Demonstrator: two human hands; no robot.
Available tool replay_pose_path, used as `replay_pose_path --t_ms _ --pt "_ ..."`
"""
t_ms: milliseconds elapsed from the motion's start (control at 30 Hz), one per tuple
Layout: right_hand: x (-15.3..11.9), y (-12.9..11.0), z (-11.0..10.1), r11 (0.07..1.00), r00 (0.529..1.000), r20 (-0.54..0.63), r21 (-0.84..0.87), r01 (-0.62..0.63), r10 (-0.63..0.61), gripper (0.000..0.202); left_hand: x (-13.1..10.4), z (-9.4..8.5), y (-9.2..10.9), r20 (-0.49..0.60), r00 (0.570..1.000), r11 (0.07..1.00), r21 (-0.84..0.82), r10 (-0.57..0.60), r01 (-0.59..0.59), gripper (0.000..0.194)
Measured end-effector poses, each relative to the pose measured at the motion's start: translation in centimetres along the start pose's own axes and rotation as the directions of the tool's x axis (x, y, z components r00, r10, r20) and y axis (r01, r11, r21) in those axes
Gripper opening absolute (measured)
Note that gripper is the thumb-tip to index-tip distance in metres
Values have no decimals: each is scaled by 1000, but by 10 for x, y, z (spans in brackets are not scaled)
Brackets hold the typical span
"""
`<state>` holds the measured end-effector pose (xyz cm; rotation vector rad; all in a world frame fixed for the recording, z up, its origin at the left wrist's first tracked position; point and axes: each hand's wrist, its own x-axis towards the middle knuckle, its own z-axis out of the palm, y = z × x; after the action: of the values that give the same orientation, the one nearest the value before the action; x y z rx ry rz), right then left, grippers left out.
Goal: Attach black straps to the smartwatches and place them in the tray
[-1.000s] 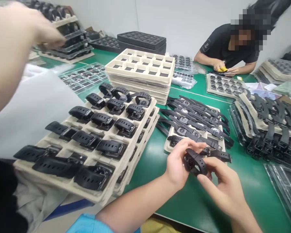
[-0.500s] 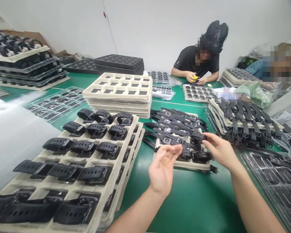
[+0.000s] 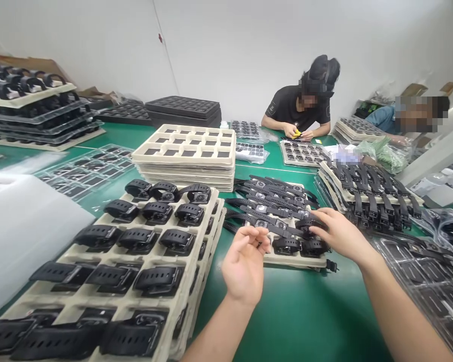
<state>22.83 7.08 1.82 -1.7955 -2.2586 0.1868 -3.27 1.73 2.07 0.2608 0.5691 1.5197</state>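
Observation:
On the green table, a cream tray (image 3: 298,261) carries black watches, some with straps laid flat, others with straps curled closed. My right hand (image 3: 334,232) is at the tray's right side, its fingers closed on a curled watch (image 3: 306,224). Palm up, my left hand (image 3: 245,264) hovers by the tray's front left corner with its fingers loosely curled and apart, and nothing shows in it. Two curled watches (image 3: 287,245) sit along the tray's front edge.
Stacked trays (image 3: 207,251) of curled watches stand at left, beside white foam (image 3: 30,221). Behind is a stack of cream trays (image 3: 184,168). More strapped watches (image 3: 373,188) lie at right. A person (image 3: 302,108) works across the table; another sits further right.
My left hand has moved slightly left and down, away from the watches. My right hand has shifted a little left over the curled watch. The view has tilted slightly.

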Motion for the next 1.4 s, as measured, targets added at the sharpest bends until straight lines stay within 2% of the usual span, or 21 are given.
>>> replay_pose_path --t_ms 67,167,333,433,667,833,1033,1200,1333,1400 --pt "8 -15 -2 995 1000 11 -99 29 -28 34 -1 1 0 3 1000 1000 -2 3 -3 10" --pt "29 -45 3 980 984 160 -174 101 -73 28 -1 1 0 22 1000 1000 3 9 -9 9" --pt "60 -84 26 962 965 259 -272 35 38 27 -1 -1 1 34 999 1000 18 24 -24 7" --pt "65 -89 33 953 955 279 -304 -17 106 30 0 -1 2 36 999 1000 22 19 -20 6" --pt "62 -85 30 945 941 287 -317 -82 178 44 -1 -3 -2 69 997 999 41 -17 14 7" --pt "59 -85 34 955 949 278 -290 -68 152 36 -1 -2 -4 83 996 998 51 -30 26 7" --pt "60 -85 35 964 972 190 -254 -85 135 28 0 -1 -5 84 996 997 74 -39 33 9" --pt "49 -88 29 985 995 87 -170 -42 57 10 1 -2 -5 76 997 996 87 -28 22 9" --pt "30 -88 11 993 993 -111 -120 19 -32 8 0 -2 -3 70 997 994 101 42 -49 12" --pt "20 -83 0 993 955 -277 -81 87 -106 13 0 -3 -2 69 991 986 116 111 -119 12"
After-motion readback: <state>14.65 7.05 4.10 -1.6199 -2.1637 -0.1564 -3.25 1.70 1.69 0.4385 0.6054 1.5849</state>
